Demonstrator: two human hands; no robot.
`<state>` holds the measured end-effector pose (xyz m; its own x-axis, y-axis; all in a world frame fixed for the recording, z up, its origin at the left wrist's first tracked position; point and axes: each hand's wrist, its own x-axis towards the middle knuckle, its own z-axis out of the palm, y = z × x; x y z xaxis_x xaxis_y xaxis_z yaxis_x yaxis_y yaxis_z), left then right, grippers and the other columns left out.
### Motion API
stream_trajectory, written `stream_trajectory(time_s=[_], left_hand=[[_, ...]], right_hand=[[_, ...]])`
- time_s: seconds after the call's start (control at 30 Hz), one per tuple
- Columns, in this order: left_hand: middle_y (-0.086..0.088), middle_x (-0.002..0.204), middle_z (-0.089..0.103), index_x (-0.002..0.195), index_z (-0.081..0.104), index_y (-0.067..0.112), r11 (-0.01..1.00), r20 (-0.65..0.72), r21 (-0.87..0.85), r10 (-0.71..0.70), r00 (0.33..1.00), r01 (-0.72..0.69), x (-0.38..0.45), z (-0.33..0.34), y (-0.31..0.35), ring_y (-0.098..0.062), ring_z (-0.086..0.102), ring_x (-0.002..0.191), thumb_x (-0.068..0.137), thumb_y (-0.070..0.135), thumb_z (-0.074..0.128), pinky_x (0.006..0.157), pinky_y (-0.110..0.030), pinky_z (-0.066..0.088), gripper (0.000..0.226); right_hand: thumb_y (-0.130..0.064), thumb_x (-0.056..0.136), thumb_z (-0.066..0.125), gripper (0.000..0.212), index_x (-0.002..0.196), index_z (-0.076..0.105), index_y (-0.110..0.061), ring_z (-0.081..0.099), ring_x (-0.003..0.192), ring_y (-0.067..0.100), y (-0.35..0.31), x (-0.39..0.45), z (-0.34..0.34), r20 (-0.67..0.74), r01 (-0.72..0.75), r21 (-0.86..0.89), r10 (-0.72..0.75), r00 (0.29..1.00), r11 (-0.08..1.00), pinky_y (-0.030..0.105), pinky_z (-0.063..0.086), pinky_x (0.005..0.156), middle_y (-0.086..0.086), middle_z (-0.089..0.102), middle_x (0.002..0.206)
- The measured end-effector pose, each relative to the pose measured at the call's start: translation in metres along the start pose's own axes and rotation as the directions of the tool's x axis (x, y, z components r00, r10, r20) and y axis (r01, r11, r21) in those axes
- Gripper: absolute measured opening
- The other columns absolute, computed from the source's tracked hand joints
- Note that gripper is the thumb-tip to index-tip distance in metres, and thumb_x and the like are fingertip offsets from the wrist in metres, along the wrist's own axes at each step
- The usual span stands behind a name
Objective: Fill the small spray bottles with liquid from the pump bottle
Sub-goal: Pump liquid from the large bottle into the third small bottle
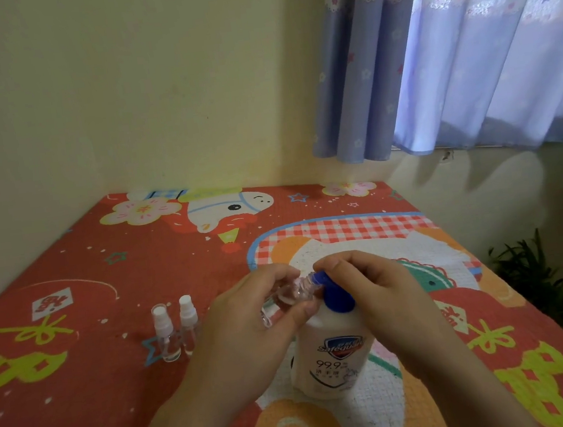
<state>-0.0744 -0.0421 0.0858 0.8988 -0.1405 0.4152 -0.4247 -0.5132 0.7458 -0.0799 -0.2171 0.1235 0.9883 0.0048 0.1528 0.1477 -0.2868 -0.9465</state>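
**Spray bottle tilted at the pump spout, two more waiting capped**

Spray bottles are the small part of this scene, so begin with what surrounds them. A pale yellow wall (116,91) fills the back, and a lilac curtain (465,48) with a small printed pattern hangs at the upper right. Below lies a red cartoon-printed mat (67,275), spread wide and reaching the wall on the left. A green plant (535,274) shows past the mat's right edge, down at floor level.

On the mat, near its front and slightly right of centre, stands the white pump bottle (330,360), upright, with a shield logo and "99.9" on its label and a blue pump head (334,295) on top.

The left hand (248,331) is curled round a clear small spray bottle (292,295), holding it tilted with its open neck up against the blue spout. The right hand (378,293) comes in from the right, fingers bent over the top of the blue pump head, fingertips close to the left hand's fingers. So the two hands are together, meeting directly above the pump bottle.

To the left, apart from the hands, two capped spray bottles (175,327) stand upright on the mat, side by side and almost touching. Both are clear with white spray tops; whether they hold any liquid cannot be told.
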Motion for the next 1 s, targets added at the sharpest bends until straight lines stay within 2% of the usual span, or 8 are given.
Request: stream_trajectory(time_s=[0.17,0.33,0.47,0.7,0.9,1.0], left_hand=[[0.027,0.108,0.066,0.115,0.062,0.044,1.000,-0.002,0.006,0.005,1.000,-0.005,0.0001,0.0004,-0.0009,0.014,0.056,0.107,0.084,0.046,0.071,0.081,-0.005,0.045,0.033],[0.025,0.110,0.067,0.117,0.063,0.041,0.998,-0.019,-0.066,0.019,1.000,-0.020,0.0001,0.0025,0.0002,0.007,0.060,0.108,0.082,0.052,0.066,0.087,-0.021,0.053,0.037],[0.026,0.110,0.067,0.117,0.063,0.040,0.994,-0.049,-0.107,0.029,0.998,-0.034,-0.0008,0.0033,0.0033,0.009,0.060,0.108,0.079,0.055,0.063,0.085,-0.016,0.051,0.042],[0.027,0.109,0.067,0.115,0.063,0.040,0.991,-0.057,-0.126,0.028,0.998,-0.035,-0.0011,0.0028,0.0058,0.009,0.060,0.106,0.080,0.052,0.065,0.087,-0.023,0.054,0.037],[0.030,0.108,0.067,0.115,0.065,0.042,0.990,-0.071,-0.138,0.027,0.997,-0.037,-0.0013,0.0024,0.0067,0.010,0.062,0.105,0.076,0.057,0.062,0.088,-0.028,0.056,0.041],[0.031,0.108,0.067,0.114,0.064,0.043,0.990,-0.066,-0.135,0.035,0.997,-0.043,-0.0013,0.0022,0.0066,0.011,0.061,0.105,0.076,0.057,0.062,0.086,-0.025,0.056,0.040]], right_hand=[[-0.031,0.095,0.054,0.023,0.087,0.074,-0.021,0.066,0.069,-0.002,-0.0004,-0.0008,0.0012,-0.006,0.010,-0.025,-0.010,1.000,1.000,0.010,0.051,0.058,-0.017,0.073,0.079],[-0.046,0.096,0.047,0.042,0.086,0.074,-0.016,0.068,0.078,0.020,0.0004,-0.0020,0.0037,0.004,-0.023,-0.004,0.023,1.000,1.000,0.024,0.054,0.065,0.002,0.075,0.084],[-0.051,0.093,0.047,0.042,0.084,0.077,-0.023,0.071,0.077,0.014,-0.0028,-0.0034,0.0045,-0.005,-0.063,0.061,0.063,0.998,0.996,0.028,0.056,0.073,-0.002,0.077,0.083],[-0.054,0.093,0.044,0.044,0.085,0.078,-0.026,0.072,0.077,0.009,-0.0035,-0.0032,0.0061,-0.004,-0.066,0.068,0.066,0.998,0.996,0.029,0.054,0.078,-0.006,0.077,0.083],[-0.054,0.094,0.044,0.044,0.085,0.077,-0.027,0.071,0.078,0.012,-0.0015,-0.0024,0.0048,0.000,-0.065,0.045,0.065,0.998,0.997,0.028,0.056,0.075,-0.004,0.077,0.084],[-0.052,0.093,0.045,0.041,0.082,0.077,-0.027,0.071,0.074,0.009,-0.0019,-0.0022,0.0040,0.008,-0.065,0.059,0.064,0.998,0.996,0.018,0.055,0.066,-0.007,0.076,0.081]])
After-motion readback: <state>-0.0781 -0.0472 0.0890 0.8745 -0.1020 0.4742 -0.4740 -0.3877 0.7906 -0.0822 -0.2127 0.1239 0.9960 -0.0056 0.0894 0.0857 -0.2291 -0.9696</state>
